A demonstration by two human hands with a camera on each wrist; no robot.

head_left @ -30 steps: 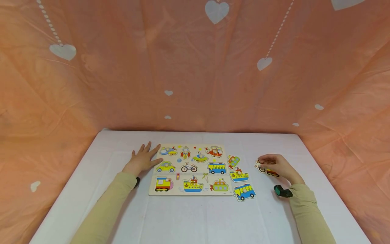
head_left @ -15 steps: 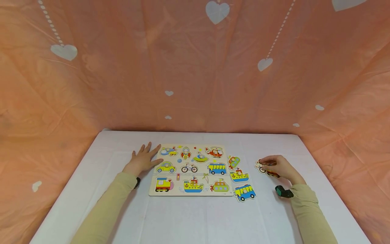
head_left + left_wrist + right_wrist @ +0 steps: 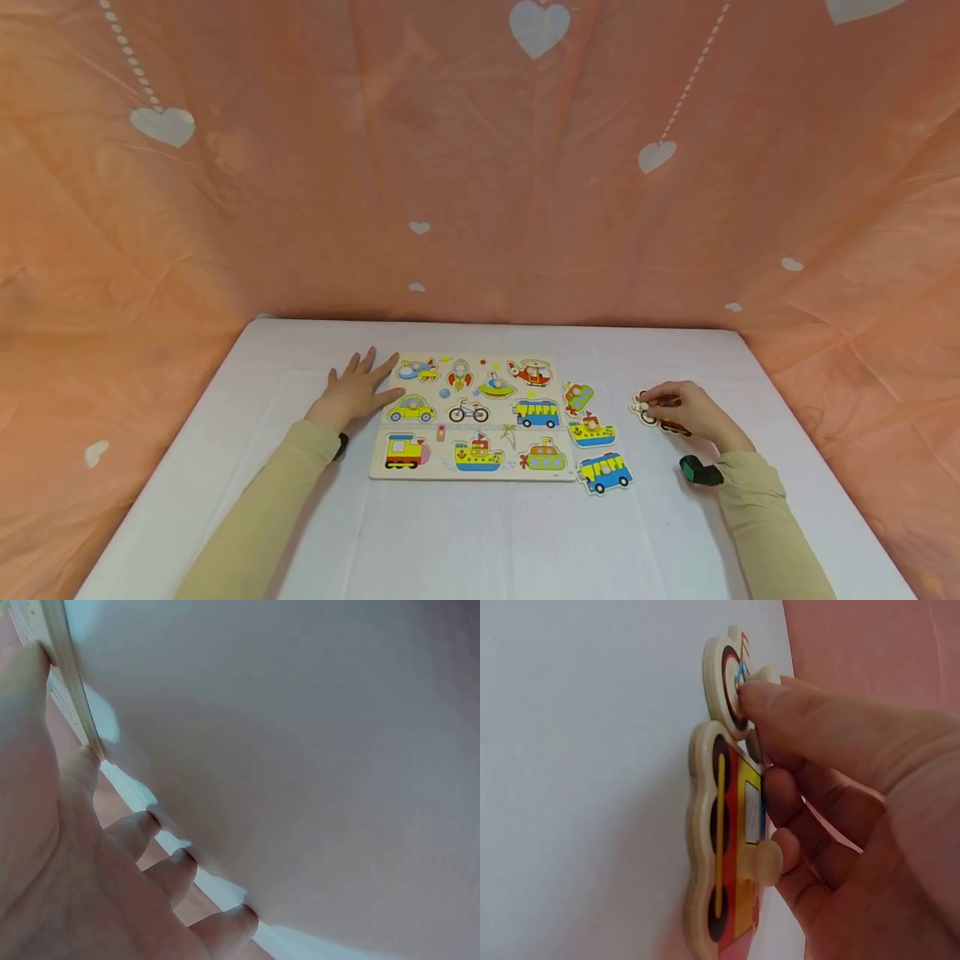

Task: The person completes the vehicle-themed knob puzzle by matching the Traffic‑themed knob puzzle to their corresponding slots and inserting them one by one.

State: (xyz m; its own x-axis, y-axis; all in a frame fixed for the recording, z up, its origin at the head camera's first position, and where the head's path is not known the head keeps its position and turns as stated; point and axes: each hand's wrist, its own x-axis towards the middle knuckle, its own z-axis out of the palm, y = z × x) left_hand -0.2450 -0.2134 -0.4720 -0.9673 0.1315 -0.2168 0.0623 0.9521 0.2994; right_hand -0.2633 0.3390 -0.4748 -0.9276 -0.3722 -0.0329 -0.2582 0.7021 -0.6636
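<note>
Here, tiny corner marks on the puzzle board look unreadable.

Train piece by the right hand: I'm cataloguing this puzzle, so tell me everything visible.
The train piece looks wooden, with a thick, pale, scalloped edge. Its face shows red and yellow bodywork, black wheels crossed by a yellow bar and a pale window; a round knob stands up from it. It appears to lie flat on the white table, right of the board and beside the bicycle piece. The right hand partly covers it in the head view; finger contact is unclear.
</note>
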